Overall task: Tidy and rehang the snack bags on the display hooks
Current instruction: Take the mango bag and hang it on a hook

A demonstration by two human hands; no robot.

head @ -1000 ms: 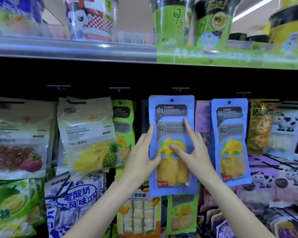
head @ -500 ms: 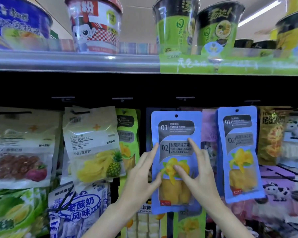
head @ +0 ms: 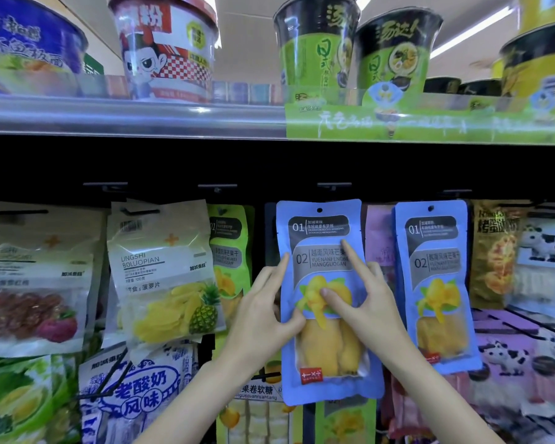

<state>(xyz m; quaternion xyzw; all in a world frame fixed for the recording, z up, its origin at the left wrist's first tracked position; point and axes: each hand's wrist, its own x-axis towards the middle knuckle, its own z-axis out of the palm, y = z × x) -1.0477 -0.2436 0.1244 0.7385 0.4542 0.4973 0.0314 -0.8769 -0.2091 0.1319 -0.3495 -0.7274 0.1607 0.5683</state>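
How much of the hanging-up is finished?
Looks done: a blue mango bag and a pineapple bag hang in the row. In hand: both hands, left and right, hold another blue bag by its edges, its hole just below a hook; whether it is on can't be told. Left: the crooked bags lower left.
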